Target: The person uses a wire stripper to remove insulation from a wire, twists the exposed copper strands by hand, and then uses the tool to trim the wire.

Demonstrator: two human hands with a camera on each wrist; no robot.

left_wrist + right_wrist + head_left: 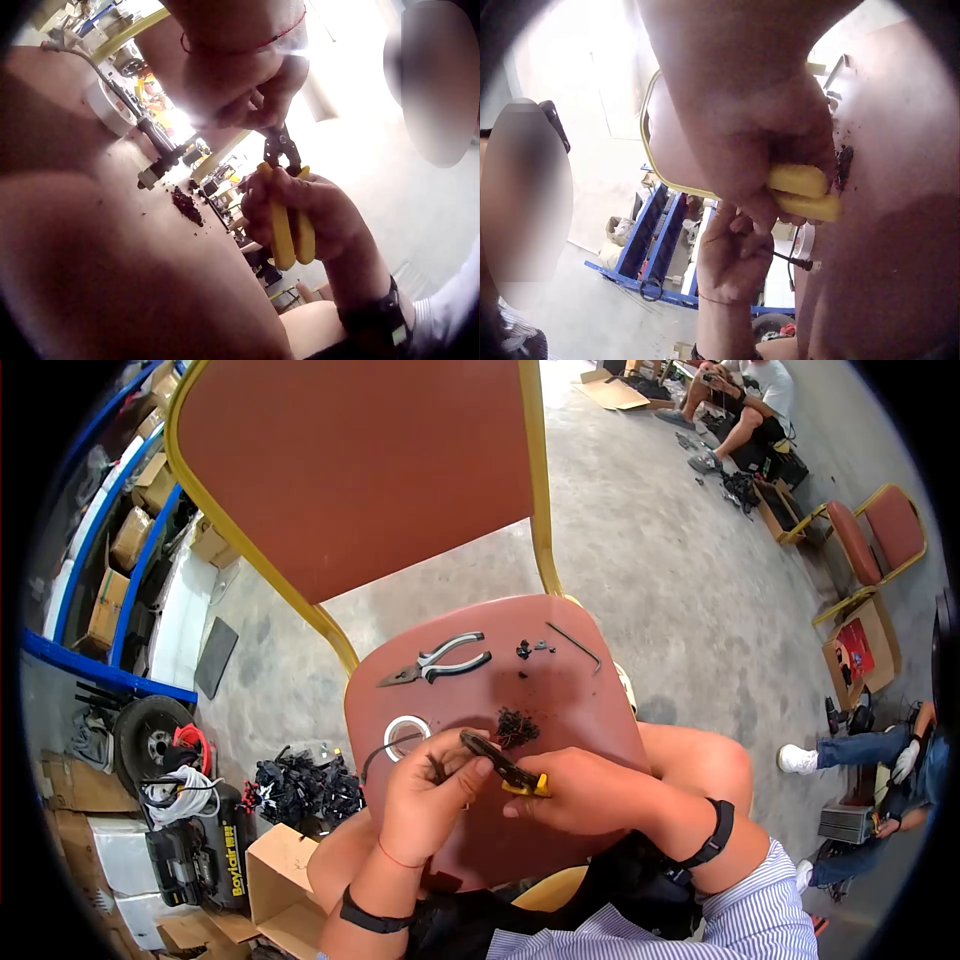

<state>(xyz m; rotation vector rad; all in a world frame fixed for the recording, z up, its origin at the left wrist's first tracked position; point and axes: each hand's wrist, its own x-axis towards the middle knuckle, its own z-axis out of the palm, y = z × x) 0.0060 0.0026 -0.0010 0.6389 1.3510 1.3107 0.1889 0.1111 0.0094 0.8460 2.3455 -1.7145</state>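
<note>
My right hand (575,790) grips the yellow handles of a wire stripper (281,232), whose dark head points at my left fingertips. In my left hand (425,795) a thin black cable (372,759) is held, its end hidden among the fingers close by the tool's jaws. The left wrist view shows a dark connector (155,139) on the cable, hanging over the red chair seat (600,710). Beyond the hands lies a small heap of dark scraps (518,728). A white tape roll (388,732) rests left of it.
Grey-and-black pliers (433,664), a hex key (575,643) and small black bits (523,649) lie farther back on the seat. The chair's backrest (370,470) rises behind. On the floor at left are a black cable heap (305,790) and an open cardboard box (280,860).
</note>
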